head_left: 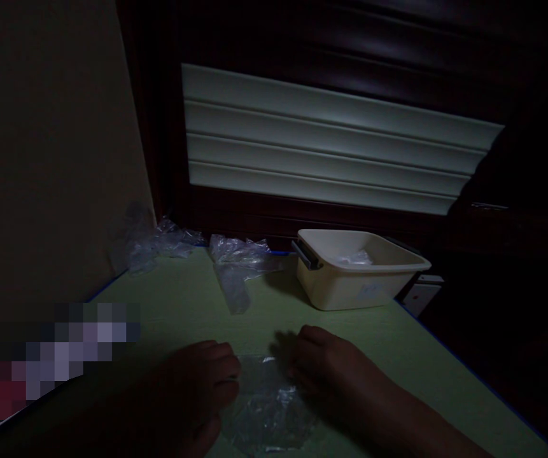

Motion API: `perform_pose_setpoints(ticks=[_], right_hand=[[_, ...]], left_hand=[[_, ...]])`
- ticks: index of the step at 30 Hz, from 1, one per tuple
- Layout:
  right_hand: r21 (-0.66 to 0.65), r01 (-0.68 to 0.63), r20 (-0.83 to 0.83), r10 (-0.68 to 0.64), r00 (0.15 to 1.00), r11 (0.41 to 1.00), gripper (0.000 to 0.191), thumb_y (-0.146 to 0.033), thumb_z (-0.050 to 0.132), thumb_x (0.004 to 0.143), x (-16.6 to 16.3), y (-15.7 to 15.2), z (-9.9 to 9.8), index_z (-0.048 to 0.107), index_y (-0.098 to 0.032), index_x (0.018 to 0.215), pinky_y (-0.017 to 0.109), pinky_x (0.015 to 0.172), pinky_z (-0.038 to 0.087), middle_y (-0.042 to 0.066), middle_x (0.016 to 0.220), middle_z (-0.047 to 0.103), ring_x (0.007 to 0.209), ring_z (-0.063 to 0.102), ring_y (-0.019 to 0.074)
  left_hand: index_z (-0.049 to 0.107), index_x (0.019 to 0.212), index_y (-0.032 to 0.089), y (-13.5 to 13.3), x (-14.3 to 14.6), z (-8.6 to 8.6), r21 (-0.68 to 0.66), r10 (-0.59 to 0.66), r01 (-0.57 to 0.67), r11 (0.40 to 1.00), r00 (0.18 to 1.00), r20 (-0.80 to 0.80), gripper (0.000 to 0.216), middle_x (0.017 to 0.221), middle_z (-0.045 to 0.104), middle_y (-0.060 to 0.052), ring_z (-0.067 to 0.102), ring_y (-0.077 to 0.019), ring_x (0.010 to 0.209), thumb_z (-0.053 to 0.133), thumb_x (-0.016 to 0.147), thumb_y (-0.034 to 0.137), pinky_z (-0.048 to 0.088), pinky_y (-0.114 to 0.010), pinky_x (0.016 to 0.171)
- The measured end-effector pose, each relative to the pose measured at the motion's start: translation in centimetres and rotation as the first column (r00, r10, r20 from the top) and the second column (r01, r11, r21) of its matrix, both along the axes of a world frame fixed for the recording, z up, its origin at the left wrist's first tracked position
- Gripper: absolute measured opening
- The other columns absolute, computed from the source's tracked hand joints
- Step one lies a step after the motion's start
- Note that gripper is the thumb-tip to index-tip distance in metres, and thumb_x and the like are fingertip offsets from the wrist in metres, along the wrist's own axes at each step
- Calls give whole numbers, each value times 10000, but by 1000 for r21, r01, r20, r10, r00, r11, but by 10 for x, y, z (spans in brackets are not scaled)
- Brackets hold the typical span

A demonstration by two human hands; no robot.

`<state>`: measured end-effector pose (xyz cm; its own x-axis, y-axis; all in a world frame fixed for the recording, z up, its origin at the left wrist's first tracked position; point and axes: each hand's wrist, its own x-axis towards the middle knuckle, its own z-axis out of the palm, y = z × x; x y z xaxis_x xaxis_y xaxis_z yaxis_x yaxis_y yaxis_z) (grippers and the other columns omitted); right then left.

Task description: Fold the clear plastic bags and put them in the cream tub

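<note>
A clear plastic bag [268, 413] lies on the green tabletop in front of me, crinkled and shiny in dim light. My left hand [204, 388] rests at its left edge, back of the hand up, fingers bent with gaps between them and the thumb apart. At the bag's upper right, my right hand [324, 362] is closed, its curled fingertips at the plastic; the thumb is mostly hidden. Beyond the hands, another clear plastic bag [235, 273] lies partly crumpled with a flat strip toward me.
A cream plastic bin [350, 289] with dark handles stands at the table's right rear, with clear plastic inside. More crumpled plastic [163, 242] lies at the back left by the wall. A pixelated patch covers the left side. Behind is a dark panel with pale slats [326, 140].
</note>
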<state>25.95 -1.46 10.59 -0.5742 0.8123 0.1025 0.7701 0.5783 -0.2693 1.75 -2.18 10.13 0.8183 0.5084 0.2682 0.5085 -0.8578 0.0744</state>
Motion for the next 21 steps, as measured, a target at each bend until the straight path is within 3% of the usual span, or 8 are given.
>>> perform_pose_setpoints(ticks=[5,8,12,16,19,21], right_hand=[[-94,119,-114,-130,985,988,85,-147,553,840,10,11,-12,635,-162,857,252,600,417,57,847,609,675,564,151],[-178,167,-234,-206,950,970,52,-205,579,837,18,17,-14,613,-167,844,264,622,409,53,853,606,712,565,160],[-254,160,-246,-224,943,954,152,-264,682,763,21,21,-14,615,-158,850,275,638,406,49,868,584,741,550,175],[-262,145,-262,-215,941,954,147,-184,713,690,19,21,-17,612,-159,794,257,629,394,30,853,558,730,527,160],[-340,81,-385,-217,897,937,96,-117,645,695,19,22,-20,563,-166,709,232,588,374,-6,750,547,670,511,133],[-407,24,-451,-223,864,913,103,-110,605,711,19,24,-21,526,-173,688,221,550,353,-31,670,529,612,488,117]], left_hand=[[541,726,179,6,-1,-7,-27,-29,30,999,999,28,197,790,595,-24,528,-190,725,510,621,15,422,-302,650],[520,700,163,7,-1,-9,-30,-48,50,998,997,63,148,769,575,-25,514,-180,705,499,676,18,392,-306,614],[524,714,158,7,1,-9,-5,-61,62,998,992,107,143,764,576,-30,503,-177,697,470,750,31,371,-307,600],[543,729,169,11,3,-13,19,-21,18,1000,986,166,179,758,587,-25,518,-179,706,447,792,32,400,-310,630],[589,955,180,17,0,-22,20,75,-83,996,967,243,211,936,626,-53,565,-213,859,471,815,75,456,-348,753],[528,1172,189,21,-4,-29,3,165,-173,985,944,287,377,1114,608,-78,559,-242,1008,534,800,127,459,-375,859]])
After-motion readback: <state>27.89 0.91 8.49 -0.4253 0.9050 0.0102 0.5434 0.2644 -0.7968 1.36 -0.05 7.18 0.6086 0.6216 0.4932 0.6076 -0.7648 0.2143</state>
